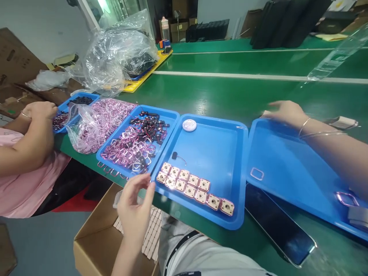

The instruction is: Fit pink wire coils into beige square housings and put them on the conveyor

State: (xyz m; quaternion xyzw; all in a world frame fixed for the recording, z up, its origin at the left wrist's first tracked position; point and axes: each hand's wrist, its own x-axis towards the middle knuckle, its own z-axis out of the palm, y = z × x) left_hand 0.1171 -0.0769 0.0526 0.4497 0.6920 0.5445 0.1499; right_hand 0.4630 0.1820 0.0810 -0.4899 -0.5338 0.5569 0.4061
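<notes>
My left hand [135, 209] hovers at the near left corner of the middle blue tray [201, 212], thumb and forefinger curved and apart with nothing visible between them. In that tray lie two rows of beige square pieces with pink metallic rims [189, 190], a small black part with a wire [174, 155] and a round whitish disc [189, 125]. My right hand [287, 113], bracelets at its wrist, is over the far edge of the right blue tray [290, 161]. Motion blurs its fingers; a pale piece [267, 114] shows beneath them. A pinkish square frame [257, 173] lies in this tray.
Left stands a blue tray [172, 115] of pink frames and black wired parts, beside a clear bag of pink frames [94, 126]. A phone [278, 222] lies between trays. Below is a cardboard box [94, 245]. A co-worker's arm [34, 130] is at far left.
</notes>
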